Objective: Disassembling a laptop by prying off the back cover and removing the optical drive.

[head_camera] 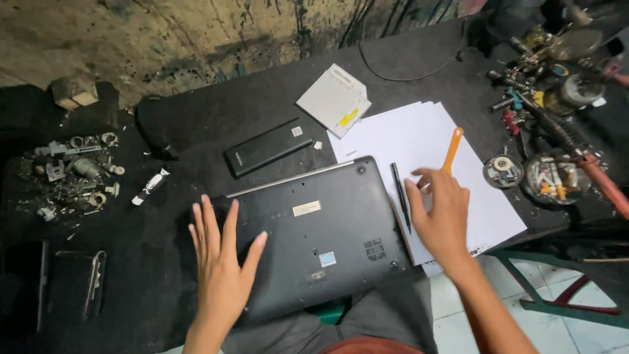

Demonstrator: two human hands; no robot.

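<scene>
A dark laptop (327,229) lies upside down on the black table (196,118), its underside facing me. My left hand (219,262) hovers flat over the laptop's left edge, fingers spread, holding nothing. My right hand (442,216) is over the white paper sheets (419,137) to the right of the laptop, fingers loosely curled, nothing visibly in them. Just left of that hand lies a black pen-like tool (400,193). An orange plastic pry tool (452,149) rests on the paper just beyond the fingertips.
A long black battery pack (267,146) and a flat white optical drive (334,99) lie behind the laptop. Metal scrap parts (75,170) sit at the left, a small tube (151,186) nearby. Tools, springs and small dishes (550,177) crowd the right. A green frame (544,295) stands on tiled floor.
</scene>
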